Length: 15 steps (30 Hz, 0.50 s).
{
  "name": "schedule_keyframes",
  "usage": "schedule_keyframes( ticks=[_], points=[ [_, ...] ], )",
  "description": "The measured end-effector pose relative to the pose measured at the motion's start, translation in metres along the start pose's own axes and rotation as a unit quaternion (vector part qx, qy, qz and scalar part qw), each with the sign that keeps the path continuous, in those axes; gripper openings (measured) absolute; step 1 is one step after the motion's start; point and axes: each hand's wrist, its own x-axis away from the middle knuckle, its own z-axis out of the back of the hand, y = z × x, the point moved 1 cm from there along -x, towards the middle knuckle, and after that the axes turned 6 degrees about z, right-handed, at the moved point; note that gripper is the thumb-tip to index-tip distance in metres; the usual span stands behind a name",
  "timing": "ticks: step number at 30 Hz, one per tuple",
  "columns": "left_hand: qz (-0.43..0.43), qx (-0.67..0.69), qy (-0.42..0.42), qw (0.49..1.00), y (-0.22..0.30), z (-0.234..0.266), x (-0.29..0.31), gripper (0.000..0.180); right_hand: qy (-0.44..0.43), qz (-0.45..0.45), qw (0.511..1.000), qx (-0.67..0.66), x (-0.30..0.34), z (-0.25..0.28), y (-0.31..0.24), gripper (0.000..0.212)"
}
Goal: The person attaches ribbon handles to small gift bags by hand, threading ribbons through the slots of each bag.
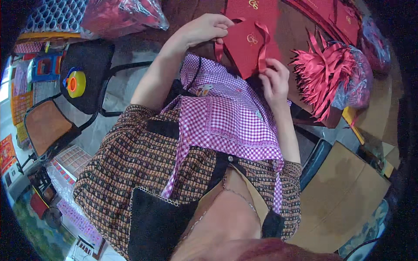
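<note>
A red paper piece with a gold emblem, probably a flat gift bag, lies tilted at the table's near edge, one corner pointing at my lap. My left hand is closed at its upper left edge, fingers bent over the paper and ribbon there. A shiny red ribbon curls down the paper's right side. Its lower end is pinched between thumb and fingers of my right hand. Another red paper piece with a gold emblem lies flat beneath, farther away.
Right of my hands lies a bundle of cut red ribbons beside clear plastic wrap. More red bags are stacked at the far right. A plastic-wrapped red bundle sits far left. A chair holds a yellow tape roll. Cardboard lies lower right.
</note>
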Motion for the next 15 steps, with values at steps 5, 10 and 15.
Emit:
schedule_keyframes(
  ticks=[5,10,15],
  points=[
    [-0.026,-0.037,0.005,0.999,0.001,0.001,0.0,0.035,0.071,-0.173,0.948,-0.259,-0.036,0.013,-0.015,0.016],
    [-0.072,-0.144,0.06,0.985,0.014,-0.015,0.01,0.031,0.088,-0.255,0.926,-0.262,-0.057,-0.003,-0.015,0.016],
    [-0.09,-0.202,0.083,0.972,0.018,-0.026,0.014,0.032,0.009,-0.04,0.998,0.05,-0.072,-0.021,-0.019,0.009]
  ],
)
